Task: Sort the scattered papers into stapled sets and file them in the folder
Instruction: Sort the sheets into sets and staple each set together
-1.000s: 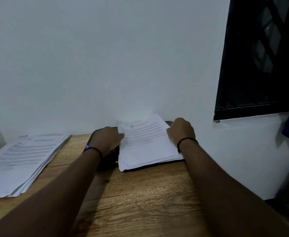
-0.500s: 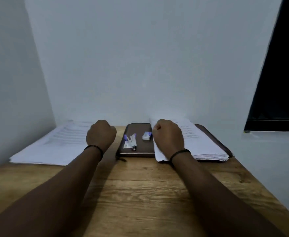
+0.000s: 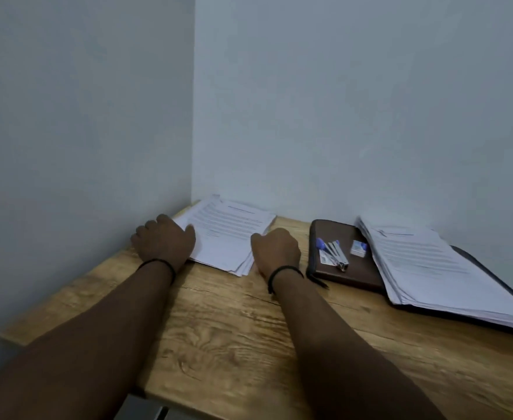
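Now both hands are sitting at the loose pile of papers (image 3: 231, 234) that is lying in the far left corner of the wooden table (image 3: 249, 338), against the two walls. The left hand (image 3: 164, 241) is resting on the pile's left edge with its thumb lying over the top sheet and its fingers bent at the knuckles; whether they are gripping the sheets cannot be told. The right hand (image 3: 275, 253) is sitting at the pile's near right corner, its back turned to the camera and its fingers curled under, touching the fanned sheet edges; whether it is pinching any of them cannot be told. A dark band is circling each wrist.

To the right of that pile, a little apart from it, a brown folder (image 3: 340, 268) is lying open and flat. A stapler (image 3: 335, 257) with a blue end is lying on the folder's left half, and a small staple box (image 3: 358, 248) is lying just right of the stapler. Farther right of the pile, a second thick stack of papers (image 3: 431, 268) is covering the folder's right half, its top leaning against the back wall.
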